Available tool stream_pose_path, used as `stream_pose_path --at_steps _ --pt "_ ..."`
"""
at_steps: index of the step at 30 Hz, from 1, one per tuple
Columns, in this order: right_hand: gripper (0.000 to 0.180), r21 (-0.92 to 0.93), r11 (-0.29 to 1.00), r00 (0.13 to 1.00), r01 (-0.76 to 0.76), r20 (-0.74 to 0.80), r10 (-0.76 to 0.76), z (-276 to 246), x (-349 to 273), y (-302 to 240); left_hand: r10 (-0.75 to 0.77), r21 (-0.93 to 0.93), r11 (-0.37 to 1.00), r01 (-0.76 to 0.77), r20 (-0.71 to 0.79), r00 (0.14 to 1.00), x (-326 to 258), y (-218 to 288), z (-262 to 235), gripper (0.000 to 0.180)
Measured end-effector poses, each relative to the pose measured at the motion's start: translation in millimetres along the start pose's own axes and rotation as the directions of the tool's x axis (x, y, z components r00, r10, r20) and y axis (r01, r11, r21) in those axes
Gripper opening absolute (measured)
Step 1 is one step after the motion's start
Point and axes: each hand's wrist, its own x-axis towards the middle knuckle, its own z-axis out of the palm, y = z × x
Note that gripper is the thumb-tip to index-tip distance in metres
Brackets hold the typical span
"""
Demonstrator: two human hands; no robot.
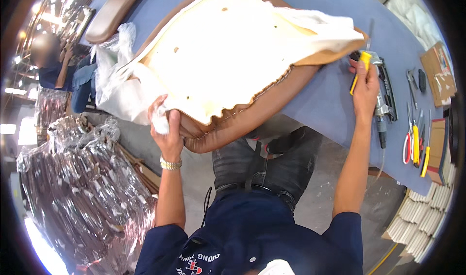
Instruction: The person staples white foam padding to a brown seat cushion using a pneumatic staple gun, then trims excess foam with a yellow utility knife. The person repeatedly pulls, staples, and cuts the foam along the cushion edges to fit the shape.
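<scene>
A seat panel point(228, 61) with a bright white back and a brown leather-like cover point(272, 93) lies tilted over the table's near edge. Staples or stitches seem to run along its puckered lower edge. My left hand point(167, 129) is closed around its lower left corner, with a crumpled white scrap point(160, 121) against the fingers. To the right of the panel, my right hand point(365, 88) grips a yellow-handled screwdriver point(365, 57), its thin blade pointing up and away. Right beside that hand lies a staple gun point(387, 93) with an air hose fitting.
Pliers point(412, 88), red-handled scissors point(407, 146) and more screwdrivers point(425, 161) lie on the blue table point(320, 114). A brown padded piece point(114, 15) rests far left. Plastic-wrapped stacks point(82, 187) stand on the left floor; a person point(60, 71) sits beyond.
</scene>
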Motion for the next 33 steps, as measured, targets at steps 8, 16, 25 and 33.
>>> stream_pose_path --at_steps 8,16,25,33 --pt "0.036 0.227 0.949 0.947 -0.218 0.282 0.150 -39 -59 -57 -0.094 0.025 0.995 0.094 -0.007 0.996 52 -18 7 0.035" --pt "0.041 -0.102 0.966 0.781 0.238 0.611 -0.128 -19 -100 -142 -0.256 -0.063 0.966 0.249 -0.141 0.956 87 -60 24 0.042" --pt "0.047 -0.272 0.819 0.695 0.505 0.691 -0.199 13 -110 -180 -0.692 -0.697 0.468 0.543 0.093 0.716 39 -72 33 0.055" --pt "0.046 -0.347 0.726 0.684 0.593 0.693 -0.227 31 -97 -198 -0.653 -0.585 0.551 0.595 0.142 0.744 53 -78 31 0.047"
